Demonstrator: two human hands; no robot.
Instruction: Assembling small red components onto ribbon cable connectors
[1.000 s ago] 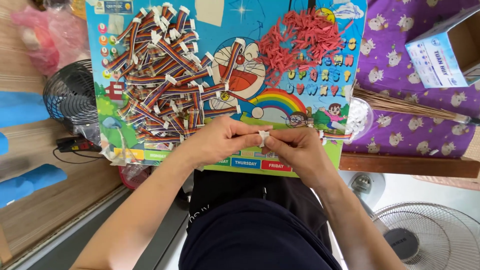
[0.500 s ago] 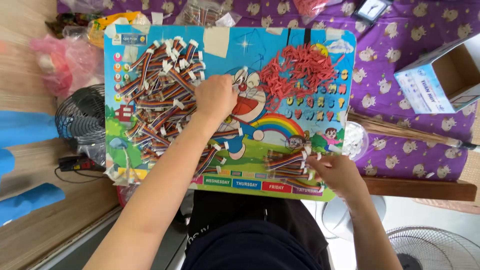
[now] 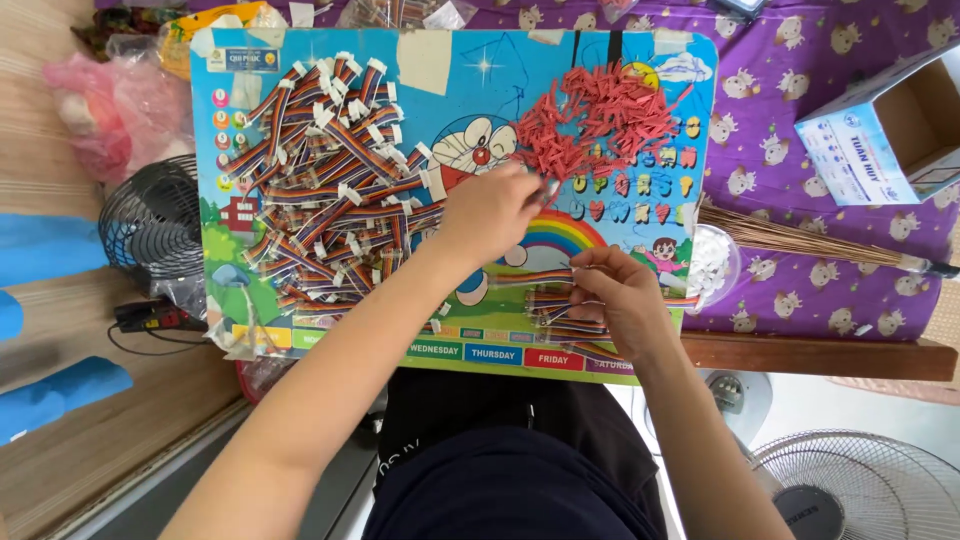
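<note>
The left hand (image 3: pixel 490 212) reaches across the middle of the colourful cartoon-printed lap board (image 3: pixel 450 75), its fingertips pinched together at the lower left edge of the heap of small red plastic connector housings (image 3: pixel 600 120); whether a piece is already caught between the fingers cannot be told. The right hand (image 3: pixel 622 300) rests near the board's front edge, toward its right corner, with fingers curled and closed on the end of a short rainbow-striped ribbon cable (image 3: pixel 530 277) that sticks out leftward from its grip. Just under that hand lies a small stack of the same striped ribbon cables (image 3: pixel 560 325), laid side by side.

A large loose pile of rainbow ribbon cables with white end plugs (image 3: pixel 320 190) covers the left half of the board, from near the back edge down toward the front left corner. The red heap sits near the back right corner.

Off the board's right edge a clear plastic cup of small white pieces (image 3: pixel 712 262) touches the board, and a bundle of thin brown broom sticks (image 3: pixel 810 240) lies on the purple cloth with cartoon cows (image 3: pixel 800 290). An open cardboard box (image 3: pixel 890 130) stands farther right. Left of the board sits a small black wire-caged fan (image 3: pixel 150 225), and a white fan grille (image 3: pixel 860 490) shows at the lower right.
</note>
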